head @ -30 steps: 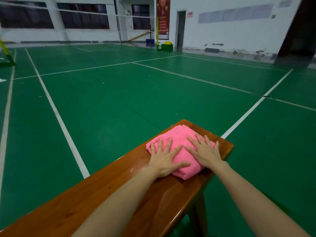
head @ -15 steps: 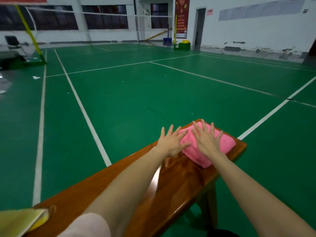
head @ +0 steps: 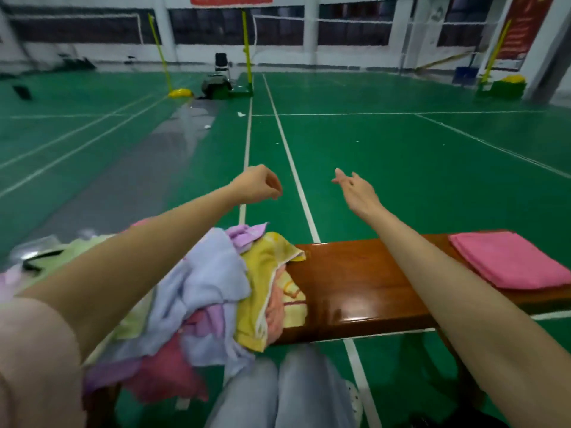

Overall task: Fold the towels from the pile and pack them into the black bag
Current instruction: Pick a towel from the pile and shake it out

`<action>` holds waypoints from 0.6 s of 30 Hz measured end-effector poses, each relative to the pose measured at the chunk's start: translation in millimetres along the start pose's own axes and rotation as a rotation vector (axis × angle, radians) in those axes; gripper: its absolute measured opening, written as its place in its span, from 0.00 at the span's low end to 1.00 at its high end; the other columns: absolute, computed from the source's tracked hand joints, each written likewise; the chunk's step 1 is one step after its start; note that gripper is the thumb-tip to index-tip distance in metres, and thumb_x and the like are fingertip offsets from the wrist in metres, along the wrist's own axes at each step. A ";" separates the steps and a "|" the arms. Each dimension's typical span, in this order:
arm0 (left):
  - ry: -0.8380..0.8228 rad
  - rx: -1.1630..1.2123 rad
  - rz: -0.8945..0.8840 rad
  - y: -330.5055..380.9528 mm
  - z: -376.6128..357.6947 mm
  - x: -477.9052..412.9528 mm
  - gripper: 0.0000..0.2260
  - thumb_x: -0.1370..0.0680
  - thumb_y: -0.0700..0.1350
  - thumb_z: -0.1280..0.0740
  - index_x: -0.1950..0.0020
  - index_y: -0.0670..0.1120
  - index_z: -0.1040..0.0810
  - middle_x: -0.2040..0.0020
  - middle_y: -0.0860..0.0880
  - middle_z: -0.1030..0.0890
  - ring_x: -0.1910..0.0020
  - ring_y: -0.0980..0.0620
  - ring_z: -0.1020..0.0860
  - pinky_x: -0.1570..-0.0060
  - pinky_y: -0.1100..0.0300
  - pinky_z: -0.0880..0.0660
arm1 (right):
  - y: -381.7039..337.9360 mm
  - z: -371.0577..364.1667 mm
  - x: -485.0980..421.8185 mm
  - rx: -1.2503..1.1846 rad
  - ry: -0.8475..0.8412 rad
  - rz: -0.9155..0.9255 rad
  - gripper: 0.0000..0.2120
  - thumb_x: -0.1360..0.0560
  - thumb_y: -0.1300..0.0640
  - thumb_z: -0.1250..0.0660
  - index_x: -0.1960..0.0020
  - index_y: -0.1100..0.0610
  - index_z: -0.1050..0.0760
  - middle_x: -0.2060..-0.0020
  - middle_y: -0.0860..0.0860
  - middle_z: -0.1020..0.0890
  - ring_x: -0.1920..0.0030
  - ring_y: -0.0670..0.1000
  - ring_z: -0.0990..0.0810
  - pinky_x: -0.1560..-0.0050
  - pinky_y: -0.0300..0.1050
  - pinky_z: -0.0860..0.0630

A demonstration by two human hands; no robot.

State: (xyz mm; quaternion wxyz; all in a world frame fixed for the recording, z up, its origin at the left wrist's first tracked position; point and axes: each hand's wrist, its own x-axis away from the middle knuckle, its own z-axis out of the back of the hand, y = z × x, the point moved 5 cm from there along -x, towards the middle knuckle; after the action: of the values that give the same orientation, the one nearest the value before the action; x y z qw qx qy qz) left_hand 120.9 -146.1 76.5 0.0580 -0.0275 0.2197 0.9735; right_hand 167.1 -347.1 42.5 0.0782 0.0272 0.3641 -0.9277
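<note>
Both hands empty – left hand (head: 258, 183) | right hand (head: 355, 189) | towel pile (head: 216, 288) – bench (head: 355, 288)

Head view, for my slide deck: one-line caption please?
Both hands, left and right, lifted empty above the bench, between unfolded towel pile and folded pink towel.

Single view, head-worn, wide-angle. Looks forward and down from seated height, over person's knees (head: 278, 393) at bottom edge. Bench (head: 355, 282) runs left to right across lower frame, close under camera. Both forearms reach out from bottom corners, left hand (head: 256, 185) and right hand (head: 355, 189) mid-frame. Beyond bench, green court floor (head: 386, 168) recedes to far wall with windows (head: 349, 26) along top edge. Edges bend with lens distortion; near objects blurred. No second view to compare.
</note>
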 end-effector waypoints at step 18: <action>-0.264 -0.067 0.156 -146.6 3.7 94.8 0.31 0.26 0.43 0.30 0.26 0.47 0.38 0.31 0.49 0.29 0.37 0.50 0.28 0.41 0.61 0.33 | -120.0 -174.2 58.1 0.146 -0.450 -0.066 0.12 0.28 0.64 0.34 0.70 0.59 0.31 0.83 0.50 0.30 0.73 0.50 0.33 0.70 0.34 0.46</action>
State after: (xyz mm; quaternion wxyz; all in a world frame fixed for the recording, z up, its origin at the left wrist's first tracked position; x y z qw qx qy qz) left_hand 45.1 -3.5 10.1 0.0094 0.1161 0.1791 0.9769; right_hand 88.9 -149.3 -10.9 0.1248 -0.1867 0.2700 -0.9363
